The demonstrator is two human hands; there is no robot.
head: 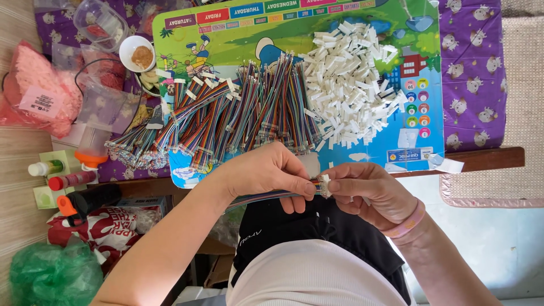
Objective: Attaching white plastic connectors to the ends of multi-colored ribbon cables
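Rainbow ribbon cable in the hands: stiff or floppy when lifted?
Likely floppy: the rainbow ribbon cable sags away from the left hand. Probably light, since fingertips alone pinch it. The white connector at the right hand looks rigid.

bare forearms, pink wristband (406, 225) (right wrist), white top (317, 277)
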